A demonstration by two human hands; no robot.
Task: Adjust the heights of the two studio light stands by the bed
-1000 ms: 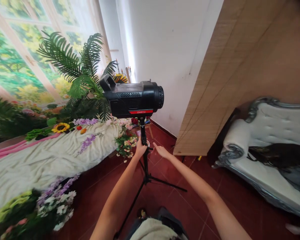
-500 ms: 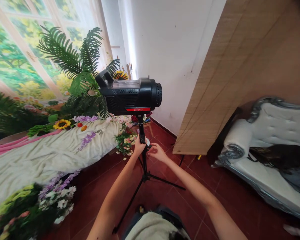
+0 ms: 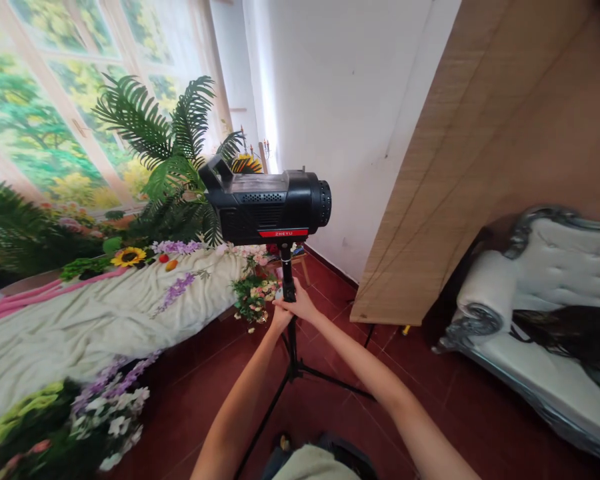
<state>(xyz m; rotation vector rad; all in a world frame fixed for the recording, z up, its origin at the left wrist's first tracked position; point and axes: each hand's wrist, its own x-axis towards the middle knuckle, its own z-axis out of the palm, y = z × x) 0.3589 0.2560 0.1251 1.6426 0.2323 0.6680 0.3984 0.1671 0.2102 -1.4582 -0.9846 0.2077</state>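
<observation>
A black studio light (image 3: 275,205) with a red label strip sits on top of a black light stand (image 3: 289,273). My right hand (image 3: 304,304) is closed around the stand's pole, just under the light. Slightly lower and to the left, my left hand (image 3: 281,316) is closed at the same pole, against the right hand. The fingers of both hands are partly hidden behind the pole and each other. Below them the stand's legs (image 3: 294,371) spread over the red tiled floor.
On the left, a cream cloth (image 3: 130,300) lies over a long surface with flowers and a sunflower (image 3: 130,256). A palm plant (image 3: 180,133) stands behind the light. To the right are a hanging bamboo blind (image 3: 415,200) and a white tufted sofa (image 3: 565,267).
My right hand has moved from just beside the pole onto it. The left hand has shifted lower on the pole. The whole scene sits a little lower in view.
</observation>
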